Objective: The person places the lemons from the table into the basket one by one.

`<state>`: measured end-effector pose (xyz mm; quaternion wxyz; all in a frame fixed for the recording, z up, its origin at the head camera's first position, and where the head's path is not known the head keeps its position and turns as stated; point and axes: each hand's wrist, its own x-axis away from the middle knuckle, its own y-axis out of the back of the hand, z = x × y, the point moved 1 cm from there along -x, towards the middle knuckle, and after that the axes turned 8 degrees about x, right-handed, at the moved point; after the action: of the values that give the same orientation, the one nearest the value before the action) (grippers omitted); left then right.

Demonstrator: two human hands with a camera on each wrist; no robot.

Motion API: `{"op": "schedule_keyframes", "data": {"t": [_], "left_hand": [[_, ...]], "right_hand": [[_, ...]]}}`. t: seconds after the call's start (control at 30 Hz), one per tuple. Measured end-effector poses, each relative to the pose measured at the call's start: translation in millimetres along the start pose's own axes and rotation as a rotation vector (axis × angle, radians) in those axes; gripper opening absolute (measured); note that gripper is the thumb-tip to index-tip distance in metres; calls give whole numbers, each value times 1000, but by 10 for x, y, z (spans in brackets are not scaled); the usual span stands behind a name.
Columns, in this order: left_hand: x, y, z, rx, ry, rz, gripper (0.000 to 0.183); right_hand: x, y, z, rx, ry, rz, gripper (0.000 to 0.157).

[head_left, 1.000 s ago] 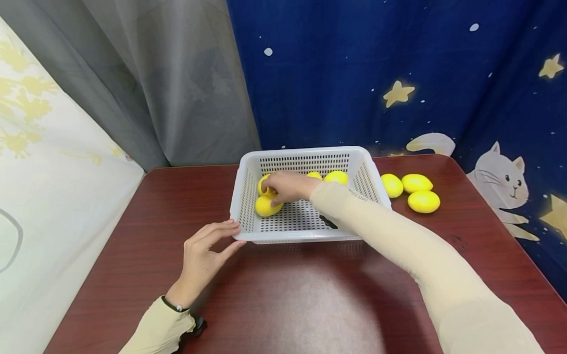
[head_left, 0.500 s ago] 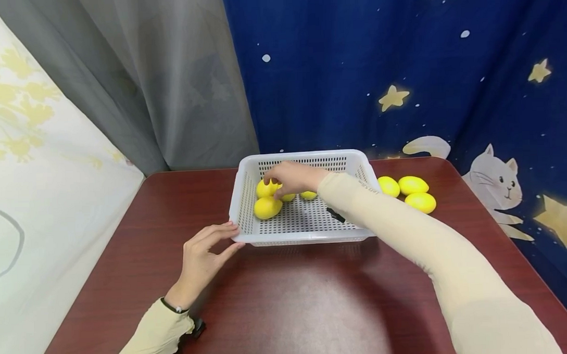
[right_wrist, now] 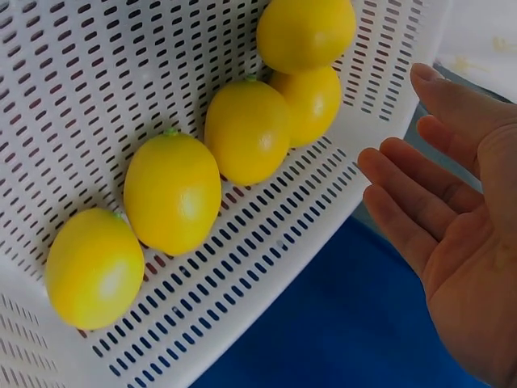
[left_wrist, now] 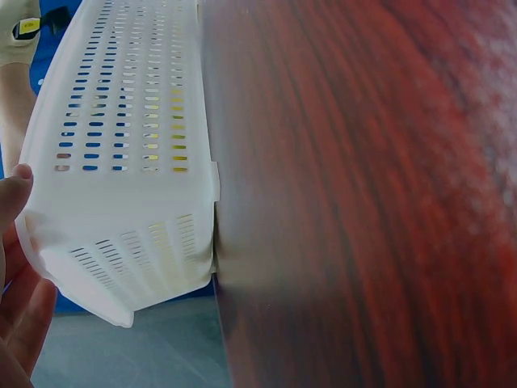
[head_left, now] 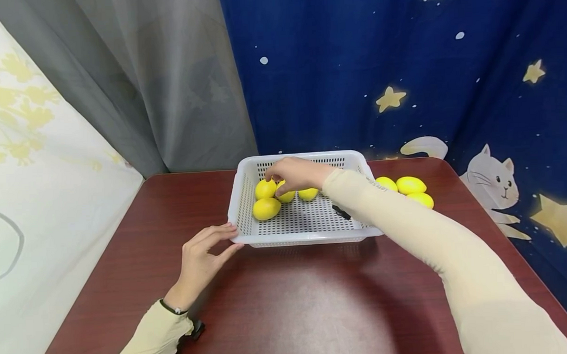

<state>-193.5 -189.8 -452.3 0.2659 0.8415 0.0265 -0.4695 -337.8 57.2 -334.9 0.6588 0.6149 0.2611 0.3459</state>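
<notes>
Blue starry curtain [head_left: 318, 92], grey curtain [head_left: 191, 97], reddish-brown table [head_left: 307, 311]

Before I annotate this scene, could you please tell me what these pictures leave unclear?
Head view: the right sleeve hides a lemon in the basket, which the right wrist view shows.
Head view: parts of two loose lemons, behind that sleeve.
Head view: sleeve lettering, too small to read.
Left wrist view: left hand, cut off by the left edge.

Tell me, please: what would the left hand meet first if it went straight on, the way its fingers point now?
The basket, as the left hand touches its near left corner. Past that, in the head view, the nearest lemon lies roughly in line, though depth is unclear.
</notes>
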Motion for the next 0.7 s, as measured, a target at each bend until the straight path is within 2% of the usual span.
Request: {"op": "schedule_keyframes", "data": {"t": [0.17,0.7], "left_hand": [[11,-1,5,2,5,2,34],[11,0,4,7,-13,-9,40]], "right_hand": [[88,67,-19,14,-11,-3,43],[438,266,-113,10,-33,-52,42]]}}
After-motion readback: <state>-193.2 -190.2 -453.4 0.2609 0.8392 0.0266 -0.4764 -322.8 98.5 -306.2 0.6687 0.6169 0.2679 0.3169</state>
